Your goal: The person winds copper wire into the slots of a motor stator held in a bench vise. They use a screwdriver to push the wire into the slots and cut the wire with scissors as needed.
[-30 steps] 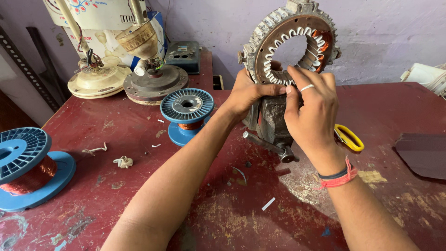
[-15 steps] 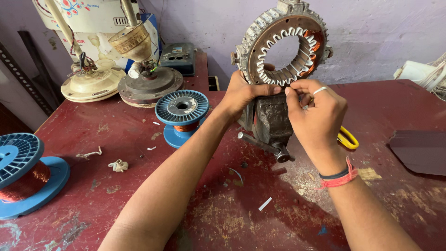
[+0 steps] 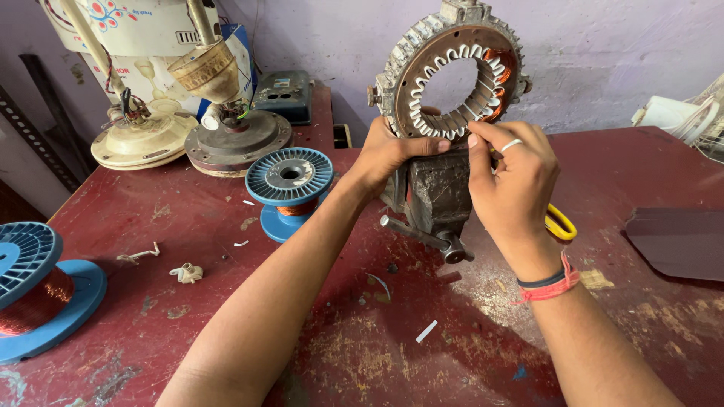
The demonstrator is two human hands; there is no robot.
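A round motor stator (image 3: 451,45) with white slot liners and some copper windings stands upright, clamped in a grey bench vise (image 3: 431,197) on the dark red table (image 3: 226,249). My left hand (image 3: 392,154) grips the stator's lower left rim, thumb lying across its bottom edge. My right hand (image 3: 511,177), with a ring and a red wrist thread, pinches at the lower inner rim of the stator with thumb and forefinger. What it pinches is too small to make out.
A blue spool of copper wire (image 3: 289,188) stands left of the vise; a second blue spool (image 3: 34,290) sits at the left edge. Two ceiling-fan motors (image 3: 234,136) stand at the back left. Yellow-handled scissors (image 3: 559,224) lie behind my right hand. A dark sheet (image 3: 679,241) lies at right.
Both hands stay on the stator's lower rim. The camera has shifted, so the stator sits higher and more central. My right fingers have closed into a pinch on the inner edge.
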